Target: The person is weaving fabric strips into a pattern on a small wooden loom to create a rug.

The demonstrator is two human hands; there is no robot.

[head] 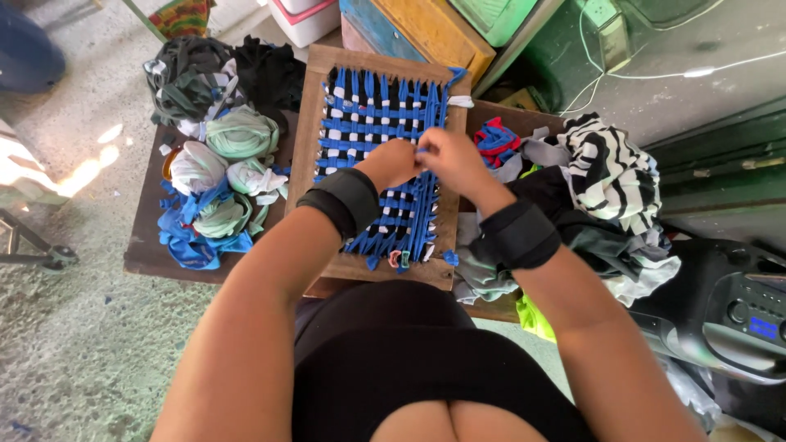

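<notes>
fabric balls (214,176) left | striped cloth heap (610,176) right | radio (733,315) | yellow crate (434,29)

fingertips (419,152) hidden, radio (737,319) cut off

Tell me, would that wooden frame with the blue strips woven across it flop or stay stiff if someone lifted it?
The wooden frame would probably stay stiff: its rails look solid. The blue strips look like soft cloth, so loose ends would likely dangle. It seems light for its size, being mostly open weave.
</notes>
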